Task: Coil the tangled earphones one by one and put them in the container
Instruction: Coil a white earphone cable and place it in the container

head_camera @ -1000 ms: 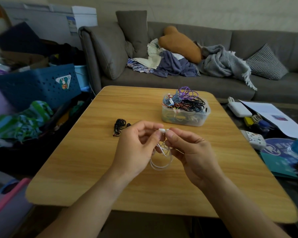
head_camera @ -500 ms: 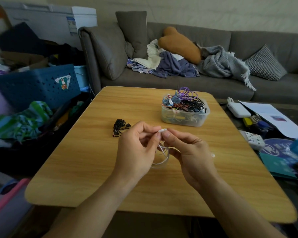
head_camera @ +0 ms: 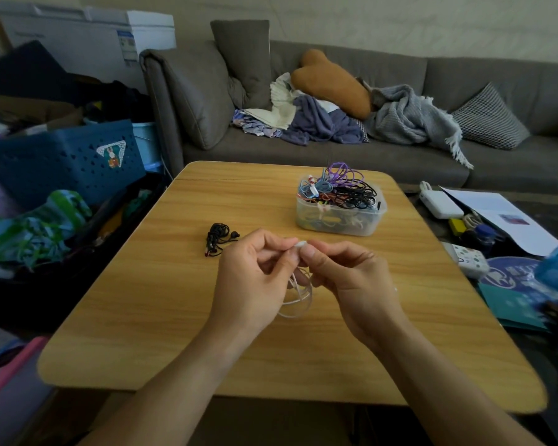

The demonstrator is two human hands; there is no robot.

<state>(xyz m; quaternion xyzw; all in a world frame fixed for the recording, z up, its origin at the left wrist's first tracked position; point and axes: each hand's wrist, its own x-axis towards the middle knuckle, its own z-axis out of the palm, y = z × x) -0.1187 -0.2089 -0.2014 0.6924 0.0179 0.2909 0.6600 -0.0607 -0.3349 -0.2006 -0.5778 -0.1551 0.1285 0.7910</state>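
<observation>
White earphones (head_camera: 298, 292) | left hand (head_camera: 252, 278) and right hand (head_camera: 351, 278) fingers pinch its white end, loops hanging over table (head_camera: 142, 300) | black earphones (head_camera: 218, 241) left of hands | container (head_camera: 339, 217) beyond, full

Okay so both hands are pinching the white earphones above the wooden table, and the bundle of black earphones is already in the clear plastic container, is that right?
Not quite. The head view shows the bundle of black earphones lying on the wooden table, left of the clear plastic container, not in it. The rest holds: left hand and right hand pinch the white earphones.
</observation>
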